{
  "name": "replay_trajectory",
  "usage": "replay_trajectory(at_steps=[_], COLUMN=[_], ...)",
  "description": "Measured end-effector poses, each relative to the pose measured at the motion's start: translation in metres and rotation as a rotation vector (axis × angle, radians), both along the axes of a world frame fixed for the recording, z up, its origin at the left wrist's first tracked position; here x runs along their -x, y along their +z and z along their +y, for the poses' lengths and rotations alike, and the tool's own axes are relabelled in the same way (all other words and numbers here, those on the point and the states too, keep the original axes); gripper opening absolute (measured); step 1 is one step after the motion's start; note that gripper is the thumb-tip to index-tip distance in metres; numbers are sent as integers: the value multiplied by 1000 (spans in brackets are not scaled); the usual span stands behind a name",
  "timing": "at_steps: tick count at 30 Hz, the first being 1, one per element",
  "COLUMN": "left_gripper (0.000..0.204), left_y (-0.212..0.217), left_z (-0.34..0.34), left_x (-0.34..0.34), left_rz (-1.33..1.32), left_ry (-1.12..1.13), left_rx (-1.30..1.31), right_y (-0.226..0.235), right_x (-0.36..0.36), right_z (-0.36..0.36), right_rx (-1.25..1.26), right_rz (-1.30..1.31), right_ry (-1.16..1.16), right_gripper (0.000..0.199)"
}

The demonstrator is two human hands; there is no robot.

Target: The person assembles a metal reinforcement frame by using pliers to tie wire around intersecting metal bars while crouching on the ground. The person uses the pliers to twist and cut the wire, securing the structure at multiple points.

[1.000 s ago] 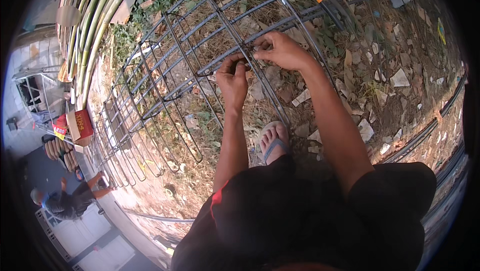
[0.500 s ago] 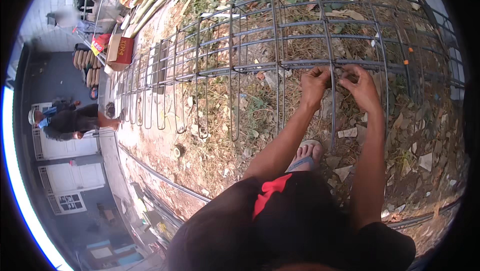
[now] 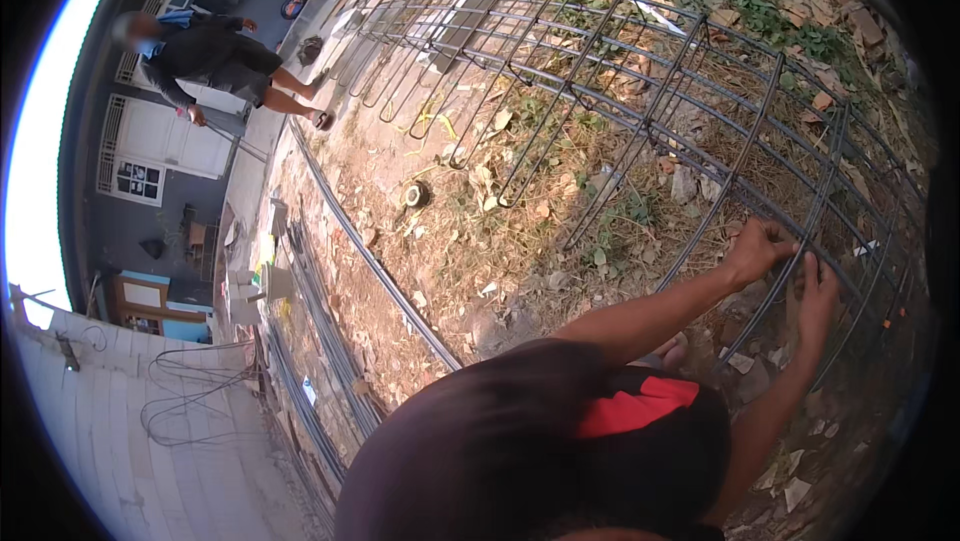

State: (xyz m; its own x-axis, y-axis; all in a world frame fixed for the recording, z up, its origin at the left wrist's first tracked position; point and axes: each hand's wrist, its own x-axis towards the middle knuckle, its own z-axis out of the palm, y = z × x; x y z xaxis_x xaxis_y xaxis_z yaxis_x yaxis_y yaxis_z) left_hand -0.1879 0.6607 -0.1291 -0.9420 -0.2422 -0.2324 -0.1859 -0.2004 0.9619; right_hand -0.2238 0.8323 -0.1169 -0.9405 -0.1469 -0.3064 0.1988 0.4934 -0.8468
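At lower right, the left hand (image 3: 757, 249) and right hand (image 3: 818, 293) each curl closed around thin, dark steel bars of the rebar cage (image 3: 640, 121).

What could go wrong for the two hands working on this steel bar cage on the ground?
1. Both the left hand and the right hand are bare and grip the rebar cage where bars cross, so a finger might get pinched or scratched.
2. A foot that looks uncovered stands among stones and debris by the bars; it could be cut.
3. Loose long bars lie on the ground behind, a possible trip hazard.
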Motion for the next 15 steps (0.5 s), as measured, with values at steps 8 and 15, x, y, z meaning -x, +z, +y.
replay_trajectory(at_steps=[8,15], left_gripper=[16,19], left_y=[-2,23], left_z=[-1,-1], left_x=[2,-1], left_rz=[80,-11], left_ry=[-19,11], left_rx=[114,367], right_y=[-23,-17], right_x=[20,12], right_z=[7,-8], right_rx=[308,774], right_rz=[-119,-483], right_ry=[60,-136], right_gripper=[30,25])
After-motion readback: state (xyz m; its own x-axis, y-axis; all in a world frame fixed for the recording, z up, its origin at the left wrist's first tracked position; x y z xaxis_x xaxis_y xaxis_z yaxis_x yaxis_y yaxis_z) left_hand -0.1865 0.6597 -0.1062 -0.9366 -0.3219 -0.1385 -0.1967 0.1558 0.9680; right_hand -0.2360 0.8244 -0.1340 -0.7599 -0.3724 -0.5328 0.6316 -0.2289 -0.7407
